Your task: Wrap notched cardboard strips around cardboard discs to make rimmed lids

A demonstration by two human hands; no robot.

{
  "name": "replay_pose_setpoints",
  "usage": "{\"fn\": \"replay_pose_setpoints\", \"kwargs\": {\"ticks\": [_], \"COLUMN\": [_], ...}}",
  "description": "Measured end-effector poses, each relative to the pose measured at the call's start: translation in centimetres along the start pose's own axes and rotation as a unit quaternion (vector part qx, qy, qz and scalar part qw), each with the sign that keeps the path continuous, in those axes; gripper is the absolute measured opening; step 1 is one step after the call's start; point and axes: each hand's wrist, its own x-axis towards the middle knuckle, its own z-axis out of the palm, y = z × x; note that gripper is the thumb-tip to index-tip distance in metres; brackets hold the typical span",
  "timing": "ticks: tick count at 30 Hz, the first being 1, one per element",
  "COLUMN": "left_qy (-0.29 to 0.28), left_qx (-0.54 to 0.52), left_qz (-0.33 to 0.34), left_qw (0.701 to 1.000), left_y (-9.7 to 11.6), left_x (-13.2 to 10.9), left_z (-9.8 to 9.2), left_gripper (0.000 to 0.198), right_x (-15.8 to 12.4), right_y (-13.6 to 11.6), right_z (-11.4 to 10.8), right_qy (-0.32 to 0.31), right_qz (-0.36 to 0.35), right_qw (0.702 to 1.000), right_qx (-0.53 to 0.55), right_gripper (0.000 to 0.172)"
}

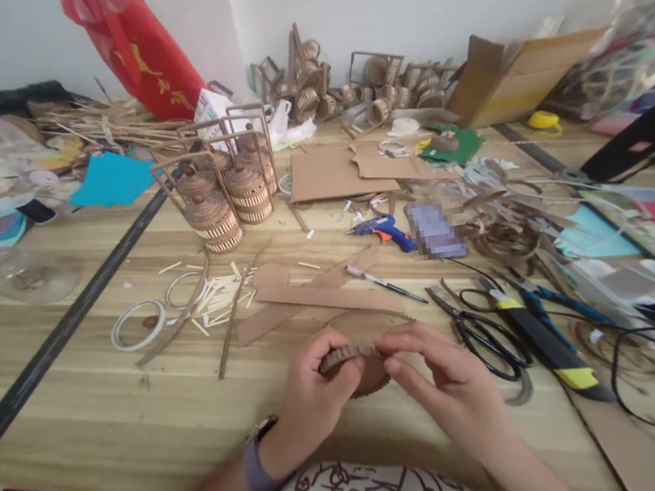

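Observation:
My left hand (322,382) is closed around a brown corrugated cardboard strip (348,353), thumb on the near side and fingers behind. With thumb and index finger, my right hand (449,379) pinches the right part of the same strip. A length of the strip curves away behind the fingers, and a ridged brown part hangs below them; how the parts join is partly hidden. Just beyond the hands lie flat cardboard pieces (335,298) and a black pen (386,283). Black-handled scissors (486,341) lie to the right of my right hand.
Lidded round baskets with tall handles (213,221) stand at the back left. Short pale sticks (224,294) and a white tape ring (138,325) lie at left. A blue glue gun (383,230), a utility knife (548,340) and pliers (564,304) lie at right, among loops of black cord.

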Motion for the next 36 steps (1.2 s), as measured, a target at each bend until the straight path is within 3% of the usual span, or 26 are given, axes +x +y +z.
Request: {"fn": "replay_pose_setpoints", "kwargs": {"ticks": [6,10,17,22,36], "left_qy": [-0.018,-0.021,-0.034,-0.052,-0.071], "left_qx": [-0.013,-0.019,-0.011,-0.007,-0.001], "left_qz": [0.026,0.038,0.019,0.022,0.056], "left_qw": [0.999,0.999,0.999,0.998,0.996], "left_y": [0.7,0.8,1.0,1.2,1.1], "left_x": [-0.3,-0.4,-0.2,-0.3,-0.3], "left_z": [0.1,0.2,0.3,0.3,0.1], "left_gripper": [0.004,0.005,0.004,0.008,0.012], "right_x": [0.2,0.4,-0.3,-0.6,-0.5], "right_y": [-0.4,-0.9,-0.4,-0.7,-1.5], "right_z": [0.2,0.3,0.6,0.9,1.1], "right_qy": [-0.019,-0.028,-0.029,-0.016,-0.012], "right_qz": [-0.041,-0.048,-0.001,0.076,0.135], "right_qw": [0.999,0.998,0.999,0.995,0.985], "right_qx": [0.001,-0.012,0.030,0.057,0.111], "right_gripper": [0.022,0.019,0.014,0.009,0.004]}}
